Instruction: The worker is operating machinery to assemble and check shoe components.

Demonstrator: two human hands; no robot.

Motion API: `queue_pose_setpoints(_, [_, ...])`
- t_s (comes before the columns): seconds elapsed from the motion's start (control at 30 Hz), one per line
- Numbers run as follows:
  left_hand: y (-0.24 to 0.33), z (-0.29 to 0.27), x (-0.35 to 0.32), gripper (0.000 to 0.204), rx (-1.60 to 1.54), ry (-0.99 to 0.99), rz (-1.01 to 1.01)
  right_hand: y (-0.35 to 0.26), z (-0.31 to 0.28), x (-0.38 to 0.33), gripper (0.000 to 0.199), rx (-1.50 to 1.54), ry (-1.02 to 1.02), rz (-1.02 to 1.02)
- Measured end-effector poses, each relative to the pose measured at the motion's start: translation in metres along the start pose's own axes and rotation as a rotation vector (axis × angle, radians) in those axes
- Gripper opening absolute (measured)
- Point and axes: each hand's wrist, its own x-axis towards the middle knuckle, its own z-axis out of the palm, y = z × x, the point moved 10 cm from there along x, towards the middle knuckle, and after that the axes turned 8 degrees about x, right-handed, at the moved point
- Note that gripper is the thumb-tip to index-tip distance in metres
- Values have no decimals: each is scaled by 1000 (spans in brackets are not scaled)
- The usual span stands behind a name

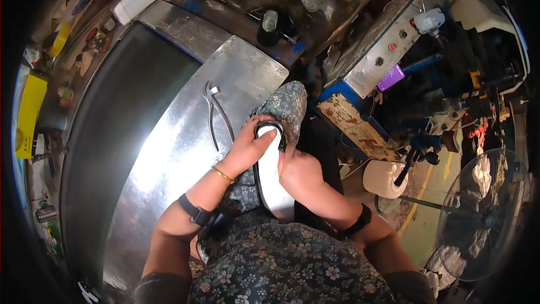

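A shoe (271, 183) with a long white underside and a black rim lies bottom up over my lap, its rounded end pointing away from me. My left hand (251, 145) grips that rounded end from the left, with the thumb pressed on the white face and the fingers round the black edge. On the opposite edge, my right hand (301, 173) is closed with its fingertips at the black rim; whether it pinches anything besides the shoe is hidden. Metal pincers (214, 110) rest on the steel tabletop to the left of my hands.
The shiny steel tabletop (169, 129) adjoins a dark conveyor belt (112, 112) at left. A machine control panel (388, 45) stands at the far right. A standing fan (486, 219) and a large cream thread cone (384, 179) are on the right. Patterned apron cloth (275, 259) covers my lap.
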Motion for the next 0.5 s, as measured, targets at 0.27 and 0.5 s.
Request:
queue_pose_setpoints(0.27, [2, 14, 4, 49, 179, -92, 24, 38, 45, -55, 62, 926, -24, 117])
queue_pose_setpoints(0.5, [-53, -22, -74, 46, -107, 445, -487, 13, 35, -13, 65, 1167, -13, 290])
